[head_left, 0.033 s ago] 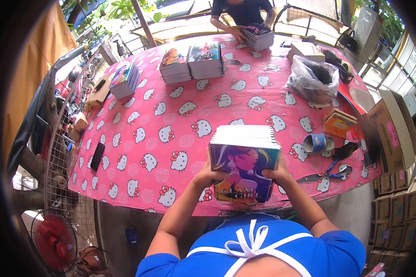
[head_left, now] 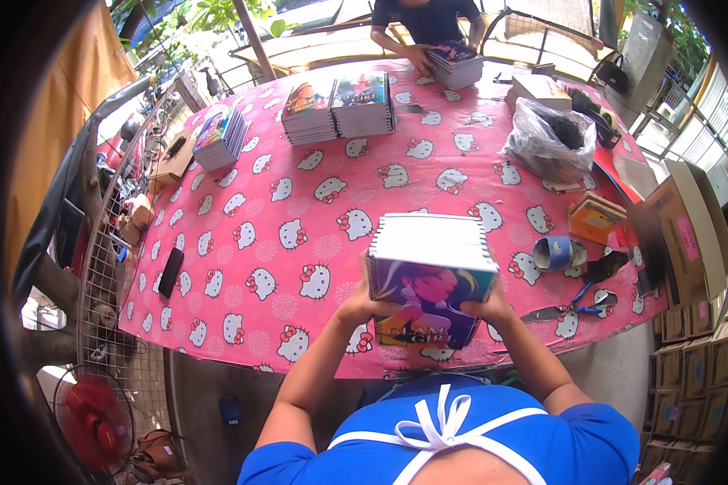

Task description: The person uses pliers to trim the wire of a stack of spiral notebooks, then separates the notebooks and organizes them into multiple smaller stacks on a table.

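Both of my hands clasp a stack of spiral-bound notebooks (head_left: pixel 437 279), tipped so that the illustrated front cover faces me and the white page edges show on top. My left hand (head_left: pixel 367 301) grips the stack's left side, thumb across the cover. On the right side my right hand (head_left: pixel 488 304) does the same. Most of the fingers are hidden behind the stack, which is at the near edge of the pink patterned table (head_left: pixel 299 210). The cover is slightly blurred.
Notebook stacks (head_left: pixel 336 109) stand farther back, with another stack (head_left: pixel 220 139) at left. A person (head_left: pixel 429 32) across the table handles more. At right are a plastic bag (head_left: pixel 552 141), a tape roll (head_left: pixel 552 252), blue-handled pliers (head_left: pixel 584 301) and a cardboard box (head_left: pixel 679 234). A black phone (head_left: pixel 171 272) lies left.
The notebook stack has tilted a little, showing more of its white page edges, and the lower part of the cover looks different. My hands keep their hold.
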A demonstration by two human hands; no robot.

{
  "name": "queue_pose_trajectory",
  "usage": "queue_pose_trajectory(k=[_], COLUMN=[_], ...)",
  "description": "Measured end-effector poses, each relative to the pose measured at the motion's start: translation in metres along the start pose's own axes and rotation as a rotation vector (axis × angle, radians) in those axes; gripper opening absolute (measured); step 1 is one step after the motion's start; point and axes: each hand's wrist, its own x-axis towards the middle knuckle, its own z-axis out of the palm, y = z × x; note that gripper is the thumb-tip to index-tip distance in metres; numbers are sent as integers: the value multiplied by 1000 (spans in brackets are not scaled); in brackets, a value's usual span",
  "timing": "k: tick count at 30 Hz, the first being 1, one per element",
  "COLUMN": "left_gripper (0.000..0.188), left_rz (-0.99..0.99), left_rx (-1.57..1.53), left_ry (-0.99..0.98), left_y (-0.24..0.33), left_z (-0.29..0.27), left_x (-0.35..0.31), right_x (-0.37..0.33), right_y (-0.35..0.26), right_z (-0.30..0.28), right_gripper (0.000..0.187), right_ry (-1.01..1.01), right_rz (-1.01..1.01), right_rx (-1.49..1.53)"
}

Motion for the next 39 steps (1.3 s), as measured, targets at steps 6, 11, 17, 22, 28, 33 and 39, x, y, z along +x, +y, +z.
queue_pose_trajectory(k=[6,11,17,22,28,33,39], left_gripper=[139,147,149,149,128,70,38], left_rz=[384,535,345,141,37,6,-318], left_rx=[631,750,738,586,382,-39,-82], left_ry=[-141,-131,-207,-198,38,181,214], left_y=[-15,-37,-62,-102,-10,104,153], left_z=[-46,-61,-83,-97,-67,-71,-107], left_x=[1,14,1,1,78,261,437], right_x=[-2,-13,8,28,99,259,420], right_y=[100,174,127,93,40,39,25], right_z=[-56,-82,-65,-14,-21,-117,-203], right_gripper=[138,132,105,90,74,37,30], right_ry=[-484,-515,-444,-338,-186,-4,24], right_rz=[-117,175,-243,-189,-2,82,259], right_rx=[-559,-410,-644,-530,-102,426,463])
